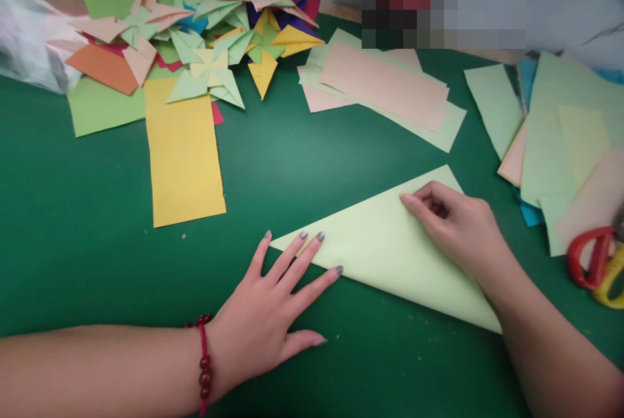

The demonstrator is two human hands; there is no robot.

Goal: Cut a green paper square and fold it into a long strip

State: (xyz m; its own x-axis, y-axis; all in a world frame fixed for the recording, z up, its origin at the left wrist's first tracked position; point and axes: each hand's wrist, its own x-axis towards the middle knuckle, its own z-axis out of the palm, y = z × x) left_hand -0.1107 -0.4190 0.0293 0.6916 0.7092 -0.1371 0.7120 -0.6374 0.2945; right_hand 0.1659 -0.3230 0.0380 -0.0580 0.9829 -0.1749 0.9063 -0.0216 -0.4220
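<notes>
A pale green sheet of paper (385, 242), folded into a long triangle, lies on the green tabletop with its sharp tip to the left. Over that tip my left hand (277, 304) lies flat, fingers spread, several fingertips touching the paper and its lower edge. My right hand (458, 229) rests on the wider right part of the triangle, its fingers curled in loosely and the thumb lying along the paper near the upper edge. Nothing shows inside its curl. The triangle's right side is partly hidden beneath my right hand and forearm.
Folded paper stars (209, 70) are piled at the back left beside a clear plastic bag (34, 28). A yellow paper strip (185, 158) lies before them. Cut strips (385, 86) lie at the back; more sheets (560, 138) and red-and-yellow-handled scissors (589, 262) are at the right.
</notes>
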